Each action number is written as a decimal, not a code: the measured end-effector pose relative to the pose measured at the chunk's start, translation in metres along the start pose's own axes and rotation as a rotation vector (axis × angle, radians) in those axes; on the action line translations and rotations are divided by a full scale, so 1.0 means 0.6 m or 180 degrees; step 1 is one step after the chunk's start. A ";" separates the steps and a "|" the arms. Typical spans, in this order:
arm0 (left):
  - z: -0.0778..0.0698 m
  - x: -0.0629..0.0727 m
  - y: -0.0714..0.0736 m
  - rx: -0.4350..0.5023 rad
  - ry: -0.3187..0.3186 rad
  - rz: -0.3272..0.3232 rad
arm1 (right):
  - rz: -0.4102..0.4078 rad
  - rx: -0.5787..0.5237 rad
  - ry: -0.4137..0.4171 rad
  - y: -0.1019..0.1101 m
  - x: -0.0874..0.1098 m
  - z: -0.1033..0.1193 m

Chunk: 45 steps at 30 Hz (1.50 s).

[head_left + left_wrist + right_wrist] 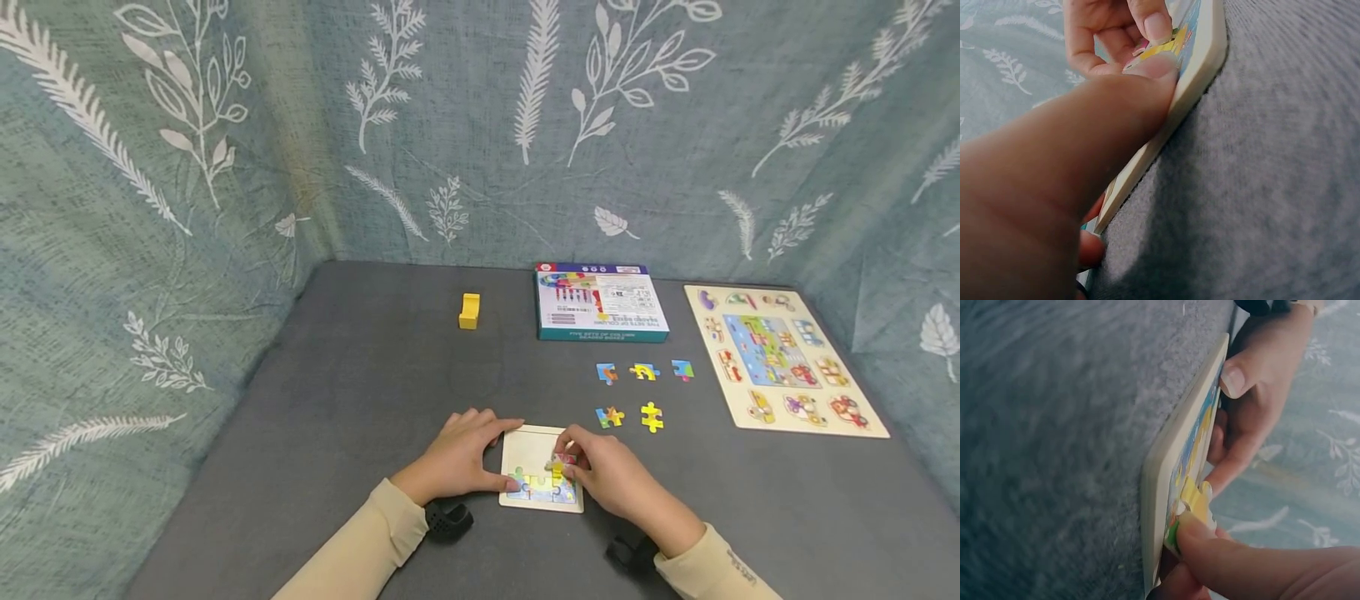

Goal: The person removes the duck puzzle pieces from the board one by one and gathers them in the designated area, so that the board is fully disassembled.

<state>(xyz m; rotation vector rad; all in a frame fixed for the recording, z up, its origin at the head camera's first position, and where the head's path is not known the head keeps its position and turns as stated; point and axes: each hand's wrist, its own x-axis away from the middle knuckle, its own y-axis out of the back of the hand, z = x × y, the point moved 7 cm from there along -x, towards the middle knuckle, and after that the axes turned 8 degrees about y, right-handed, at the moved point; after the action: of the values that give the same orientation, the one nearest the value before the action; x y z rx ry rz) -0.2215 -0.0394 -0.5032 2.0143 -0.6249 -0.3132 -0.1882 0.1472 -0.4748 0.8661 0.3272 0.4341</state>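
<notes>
Over a tray (pixel 528 450) the left hand (pixel 463 460) grips, the right hand (pixel 609 473) pinches a tilted puzzle piece (pixel 1195 501).

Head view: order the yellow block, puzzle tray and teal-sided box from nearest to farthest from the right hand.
1. Puzzle tray: right at the right hand.
2. Teal-sided box: beyond the hand.
3. Yellow block: also beyond, farther left.

The head view looks down from above; wrist views (close, tilted) share the puzzle tray (pixel 529 454) from opposite sides.
</notes>
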 end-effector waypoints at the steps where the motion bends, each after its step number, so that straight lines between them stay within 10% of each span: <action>1: 0.000 0.000 0.000 0.0003 -0.0002 0.0001 | 0.0018 0.0010 -0.0001 0.000 -0.001 0.001; 15: 0.008 0.001 0.002 -0.0016 0.0045 -0.0003 | 0.0089 -0.0515 -0.0123 -0.005 -0.011 -0.016; 20: 0.010 0.006 0.001 -0.0019 0.0058 -0.0003 | -0.0304 -0.0853 -0.0156 0.048 -0.005 -0.045; 29: 0.006 0.006 0.003 -0.0018 0.0002 -0.0050 | -0.0884 0.0074 -0.1013 0.208 0.055 -0.168; 37: 0.005 0.006 0.002 0.0026 -0.0011 -0.0030 | -0.0483 0.0088 -0.1442 0.192 0.075 -0.225; 45: 0.003 0.005 0.001 0.0061 -0.0061 -0.0067 | -0.0804 0.1099 -0.1132 0.186 0.068 -0.172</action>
<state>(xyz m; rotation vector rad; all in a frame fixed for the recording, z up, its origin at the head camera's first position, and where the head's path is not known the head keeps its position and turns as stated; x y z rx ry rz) -0.2201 -0.0426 -0.5033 2.0396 -0.6210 -0.3405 -0.2249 0.2992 -0.4536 1.2005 0.1798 -0.0177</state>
